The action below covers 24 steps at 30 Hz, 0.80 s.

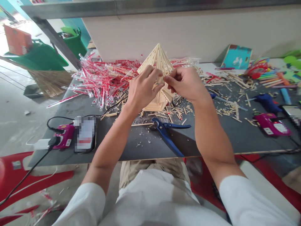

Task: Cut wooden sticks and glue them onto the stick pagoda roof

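A pyramid built of thin wooden sticks [159,59] stands on the dark table [141,147], its base near the middle. My left hand [143,88] is raised in front of it with the fingers pinched together against the sticks on its near face. My right hand [184,83] faces it from the right, fingers curled and pinched at the same spot. What the fingertips hold between them is too small to make out. Both hands hide the pyramid's middle.
Blue-handled cutters [168,133] lie on the table below the hands. A heap of red-and-clear wrappers [103,78] fills the back left. Stick offcuts [230,108] litter the right. A phone [85,134] and pink device [63,136] sit front left, a blue glue gun [266,102] at right.
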Available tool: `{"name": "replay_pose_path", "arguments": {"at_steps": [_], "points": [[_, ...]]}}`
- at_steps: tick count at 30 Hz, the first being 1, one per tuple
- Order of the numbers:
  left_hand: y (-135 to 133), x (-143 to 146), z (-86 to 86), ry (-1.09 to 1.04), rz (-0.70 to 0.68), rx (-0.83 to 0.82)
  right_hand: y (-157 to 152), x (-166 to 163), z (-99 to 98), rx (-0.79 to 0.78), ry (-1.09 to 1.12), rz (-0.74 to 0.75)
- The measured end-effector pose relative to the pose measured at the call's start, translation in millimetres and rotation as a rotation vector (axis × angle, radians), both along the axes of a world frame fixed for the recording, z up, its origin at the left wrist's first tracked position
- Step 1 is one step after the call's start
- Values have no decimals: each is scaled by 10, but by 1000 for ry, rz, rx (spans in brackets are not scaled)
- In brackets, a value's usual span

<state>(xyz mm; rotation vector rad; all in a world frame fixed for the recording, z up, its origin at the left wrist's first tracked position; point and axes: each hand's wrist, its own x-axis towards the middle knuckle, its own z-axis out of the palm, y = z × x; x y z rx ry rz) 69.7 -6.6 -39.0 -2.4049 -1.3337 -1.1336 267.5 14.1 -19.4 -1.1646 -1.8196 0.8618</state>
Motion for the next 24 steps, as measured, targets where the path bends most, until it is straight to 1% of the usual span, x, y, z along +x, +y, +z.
{"name": "replay_pose_path", "arguments": {"at_steps": [4, 9, 17, 20, 24], "points": [[6, -3, -4, -12, -16, -13, 0, -30, -8, 29, -30, -61], [0, -8, 13, -15, -17, -29, 16, -50, -31, 31, -48, -37], [-21, -22, 52, 4, -34, -43, -5, -51, -5, 64, -78, -35], [-44, -24, 82, 11, -43, -37, -26, -39, 27, 83, -107, -42], [-109, -52, 180, -14, -43, -54, -88, 55, 117, 102, -137, -30]]}}
